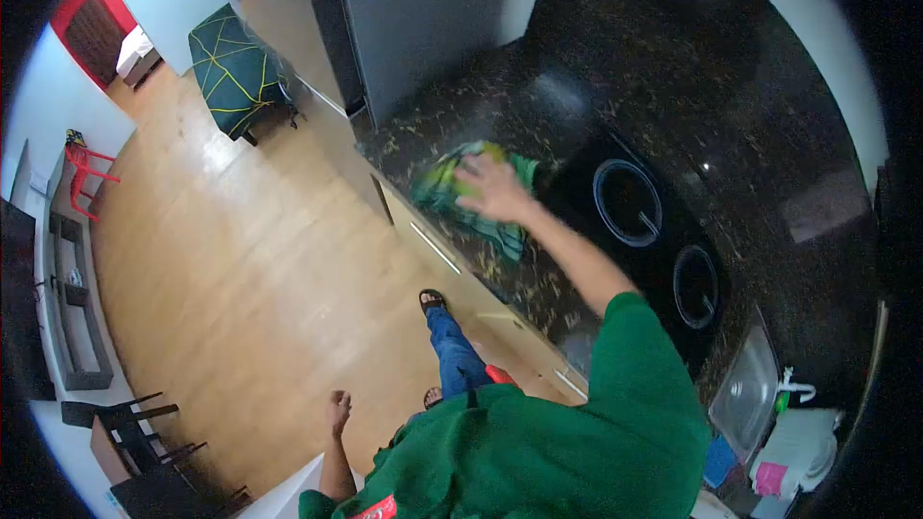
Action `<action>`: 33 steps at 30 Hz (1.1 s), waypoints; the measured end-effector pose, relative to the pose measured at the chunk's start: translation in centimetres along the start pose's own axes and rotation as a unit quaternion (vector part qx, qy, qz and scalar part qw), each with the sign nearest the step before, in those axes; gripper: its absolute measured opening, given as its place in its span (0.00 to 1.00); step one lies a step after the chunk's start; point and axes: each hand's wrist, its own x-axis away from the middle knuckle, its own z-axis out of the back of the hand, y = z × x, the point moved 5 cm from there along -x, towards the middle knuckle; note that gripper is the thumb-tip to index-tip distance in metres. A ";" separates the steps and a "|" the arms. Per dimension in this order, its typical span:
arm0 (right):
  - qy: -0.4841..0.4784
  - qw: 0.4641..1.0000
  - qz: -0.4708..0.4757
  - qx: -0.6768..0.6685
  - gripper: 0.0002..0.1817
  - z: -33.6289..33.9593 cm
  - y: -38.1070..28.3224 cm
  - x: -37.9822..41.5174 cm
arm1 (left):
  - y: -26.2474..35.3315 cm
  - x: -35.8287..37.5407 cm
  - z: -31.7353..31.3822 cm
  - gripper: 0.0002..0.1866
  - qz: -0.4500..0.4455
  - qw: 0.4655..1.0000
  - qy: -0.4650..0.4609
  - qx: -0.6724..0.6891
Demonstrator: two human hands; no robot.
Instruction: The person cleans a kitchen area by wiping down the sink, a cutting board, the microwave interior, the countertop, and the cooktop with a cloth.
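My right hand (493, 189) is over a green and teal patterned cloth (495, 231) on the dark stone countertop (423, 130). Its fingers are spread and slightly blurred, lying across the cloth rather than wrapped round it. Part of the cloth near the fingertips looks yellow-green and is smeared by motion. The cloth lies crumpled close to the counter's front edge, left of the black cooktop (627, 202). Low on the left, my left hand (338, 411) hangs over the floor beside my body. Its fingers are curled in, and nothing shows in them.
Beyond the cloth stands a tall grey fridge (423, 29). Drawers with bar handles (435, 248) run below the counter. A sink (748, 389) and a white dish rack (798, 447) are at the lower right. Across the wooden floor are a green covered bench (231, 72) and a red chair (88, 173).
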 end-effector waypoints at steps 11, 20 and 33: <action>0.056 0.908 -0.414 0.026 0.39 -1.0 28.5 -19.2 | 1.4 13.8 7.6 0.17 0.300 0.946 0.079 0.099; 0.021 0.993 0.050 -0.108 0.31 -1.3 -9.5 -9.9 | 11.0 -7.6 7.0 0.18 0.144 0.987 -0.002 0.076; 0.241 0.907 -0.320 -0.128 0.23 -2.1 -7.8 1.9 | 0.4 -10.9 10.8 0.22 0.095 0.912 -0.359 -0.175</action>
